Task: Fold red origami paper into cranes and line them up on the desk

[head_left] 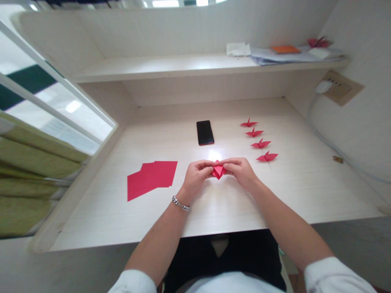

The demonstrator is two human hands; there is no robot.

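Observation:
Between both hands, just above the desk's front half, is a small folded piece of red origami paper (218, 171), diamond-shaped with its lower point toward me. My left hand (198, 174) pinches its left side between thumb and fingers. On the other side my right hand (241, 171) grips the right corner the same way. Fingers cover both side edges of the paper. Flat red paper sheets (152, 176) lie overlapping to the left of my left hand. Several finished red paper cranes (267, 157) stand in a slanting row beyond my right hand.
A black phone (205, 132) lies on the desk (171, 122) past my hands. Above, a shelf (171, 67) carries papers (269, 57), an orange piece (285, 49) and another red folded shape (319, 42). A white cable (324, 138) hangs from the wall socket (343, 87) at right.

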